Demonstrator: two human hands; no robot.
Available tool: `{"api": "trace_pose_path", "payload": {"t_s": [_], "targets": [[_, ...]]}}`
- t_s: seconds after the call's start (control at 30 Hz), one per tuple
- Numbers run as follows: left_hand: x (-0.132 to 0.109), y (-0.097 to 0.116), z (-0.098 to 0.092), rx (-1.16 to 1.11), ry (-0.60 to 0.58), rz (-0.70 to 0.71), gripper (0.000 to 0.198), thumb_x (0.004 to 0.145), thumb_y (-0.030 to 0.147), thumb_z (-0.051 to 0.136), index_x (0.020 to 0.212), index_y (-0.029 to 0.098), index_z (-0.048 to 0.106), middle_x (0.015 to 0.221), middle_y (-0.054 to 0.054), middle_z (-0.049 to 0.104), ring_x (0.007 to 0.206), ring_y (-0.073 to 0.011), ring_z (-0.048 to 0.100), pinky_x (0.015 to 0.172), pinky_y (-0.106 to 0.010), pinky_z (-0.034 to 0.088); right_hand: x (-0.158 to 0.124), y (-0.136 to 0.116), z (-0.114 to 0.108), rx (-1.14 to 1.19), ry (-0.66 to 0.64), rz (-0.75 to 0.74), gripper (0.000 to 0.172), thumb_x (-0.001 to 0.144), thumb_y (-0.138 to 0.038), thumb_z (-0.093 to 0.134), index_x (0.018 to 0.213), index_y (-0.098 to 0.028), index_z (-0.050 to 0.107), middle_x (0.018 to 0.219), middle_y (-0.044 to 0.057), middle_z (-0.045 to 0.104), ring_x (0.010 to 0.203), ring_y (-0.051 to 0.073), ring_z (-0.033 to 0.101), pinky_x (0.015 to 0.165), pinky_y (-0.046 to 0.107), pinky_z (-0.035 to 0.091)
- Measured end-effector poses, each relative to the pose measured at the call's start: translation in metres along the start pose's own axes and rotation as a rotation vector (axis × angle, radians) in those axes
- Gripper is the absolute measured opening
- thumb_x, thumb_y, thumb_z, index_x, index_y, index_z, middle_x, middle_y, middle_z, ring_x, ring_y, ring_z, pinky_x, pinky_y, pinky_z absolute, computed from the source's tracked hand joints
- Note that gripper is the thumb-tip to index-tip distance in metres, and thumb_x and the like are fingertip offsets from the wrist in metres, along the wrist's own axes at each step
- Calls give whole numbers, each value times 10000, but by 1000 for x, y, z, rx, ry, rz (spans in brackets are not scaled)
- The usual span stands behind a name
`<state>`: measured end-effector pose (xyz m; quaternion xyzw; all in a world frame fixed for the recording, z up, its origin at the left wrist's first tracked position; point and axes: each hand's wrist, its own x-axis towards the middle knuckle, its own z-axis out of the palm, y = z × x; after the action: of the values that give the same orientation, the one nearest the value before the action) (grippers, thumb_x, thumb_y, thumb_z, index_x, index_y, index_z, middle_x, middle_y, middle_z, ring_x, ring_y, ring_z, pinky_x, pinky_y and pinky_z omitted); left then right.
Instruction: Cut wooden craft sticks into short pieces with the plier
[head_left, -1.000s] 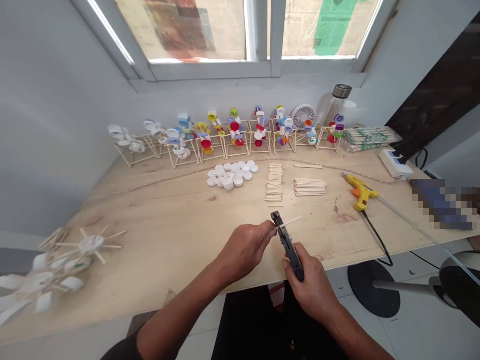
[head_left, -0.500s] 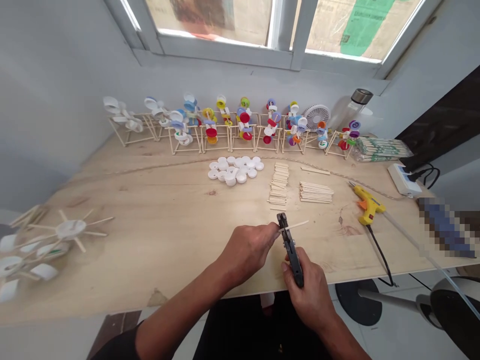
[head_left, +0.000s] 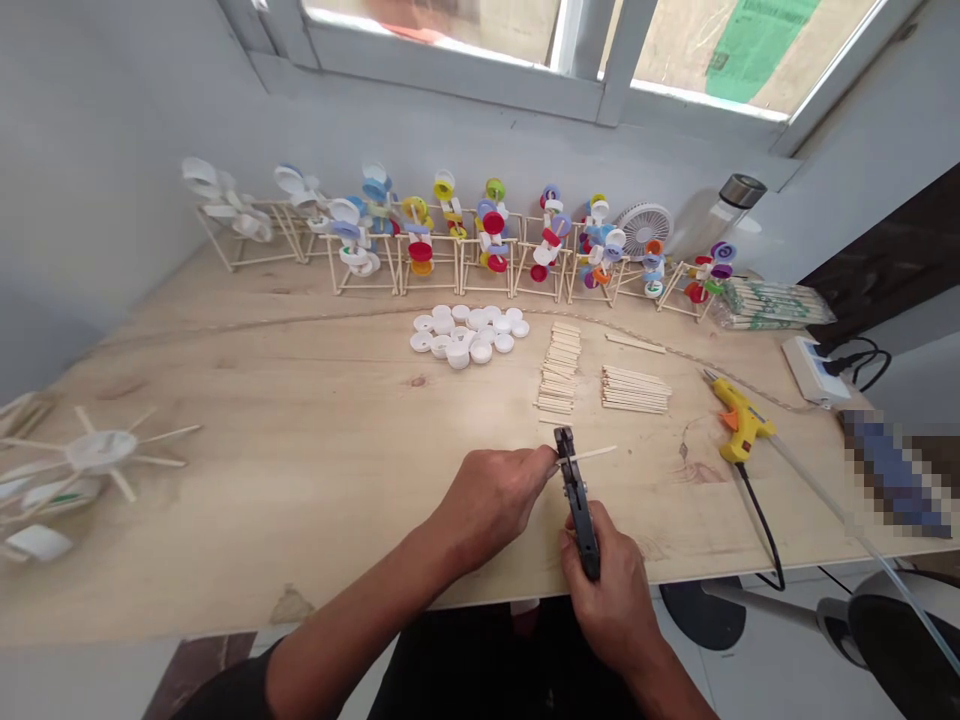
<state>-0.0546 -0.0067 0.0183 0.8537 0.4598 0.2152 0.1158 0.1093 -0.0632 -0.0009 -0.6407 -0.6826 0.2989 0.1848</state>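
My left hand (head_left: 499, 495) is closed on one end of a thin wooden stick (head_left: 598, 453), pinched between thumb and fingers. The stick runs to the right through the jaws of black cutting pliers (head_left: 576, 490), and its free end sticks out beyond them. Wrapped round the pliers' handles is my right hand (head_left: 611, 590), near the table's front edge. Just past the jaws lie a column of short cut sticks (head_left: 561, 365) and a neat pile of longer sticks (head_left: 636, 389). White bottle caps (head_left: 480, 352) are heaped to the left of them.
Several small wheel models (head_left: 491, 225) of sticks and coloured caps line the wall. A yellow glue gun (head_left: 742, 415) with a cord lies at right, near a power strip (head_left: 816, 370). A stick-spoked wheel (head_left: 101, 450) lies at left. A fan (head_left: 645, 230) and bottle (head_left: 720, 215) stand behind.
The view has tilted down and shifted slightly. Both hands keep their grip on the stick and the pliers, with hardly any movement between them.
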Motion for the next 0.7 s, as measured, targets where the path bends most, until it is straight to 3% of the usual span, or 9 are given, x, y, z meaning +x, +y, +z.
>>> {"api": "trace_pose_path", "payload": {"t_s": [0.27, 0.47, 0.6, 0.7], "targets": [[-9, 10, 6, -11, 114, -62, 252, 910, 260, 304, 847, 168, 530, 649, -8, 599, 557, -123, 536, 493, -212, 348, -4, -1, -5, 5, -15, -35, 114, 828, -306, 417, 808, -209, 474, 627, -9, 584, 559, 174, 557, 558, 260, 385], [-13, 17, -15, -329, -55, -168, 268, 905, 268, 308, 798, 166, 531, 621, 6, 575, 528, -110, 512, 513, -206, 370, -13, -1, -7, 40, -23, -105, 104, 822, -265, 425, 876, -200, 486, 716, 13, 611, 644, 183, 585, 620, 273, 411], [-12, 19, -29, -600, -156, -140, 272, 898, 215, 299, 815, 161, 553, 733, -5, 599, 662, -115, 549, 628, -216, 419, -20, -3, -10, 40, -8, -148, 136, 809, -227, 429, 921, -203, 501, 749, 15, 613, 669, 186, 586, 614, 267, 410], [-13, 22, -33, -673, -177, -118, 265, 898, 207, 301, 838, 156, 554, 783, -9, 601, 718, -117, 545, 671, -222, 424, -24, -4, -13, 28, 7, -179, 152, 808, -213, 421, 935, -204, 503, 720, 11, 599, 654, 190, 575, 580, 263, 396]]}}
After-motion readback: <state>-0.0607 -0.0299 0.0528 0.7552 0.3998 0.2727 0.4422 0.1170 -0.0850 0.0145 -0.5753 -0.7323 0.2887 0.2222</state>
